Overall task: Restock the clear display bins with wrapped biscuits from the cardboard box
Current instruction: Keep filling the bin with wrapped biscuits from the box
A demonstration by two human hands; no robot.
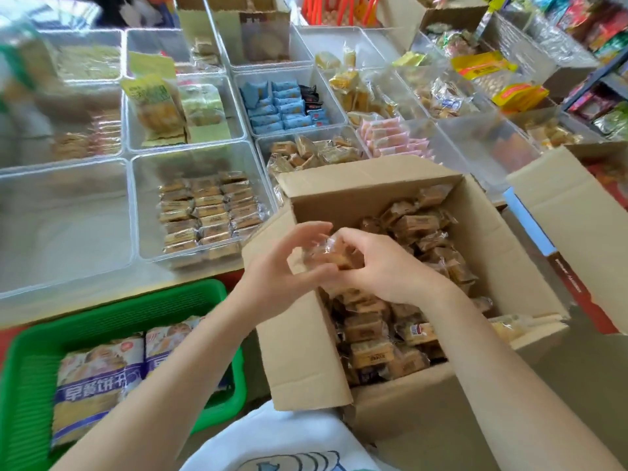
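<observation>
An open cardboard box (503,253) in front of me is filled with small brown wrapped biscuits (418,229). Over its left side my left hand (278,270) and my right hand (380,263) meet around a small stack of wrapped biscuits (331,254). Both hands curl their fingers round this stack and hold it above the box. To the left stands a clear display bin (146,205) with neat rows of the same brown biscuits (207,212) in its right half.
An empty clear bin (64,226) sits at far left. Several more clear bins (282,103) of packaged snacks fill the table behind. A green basket (30,362) with large biscuit packs is at lower left. Another cardboard box (571,205) stands at right, beside shelves of snacks.
</observation>
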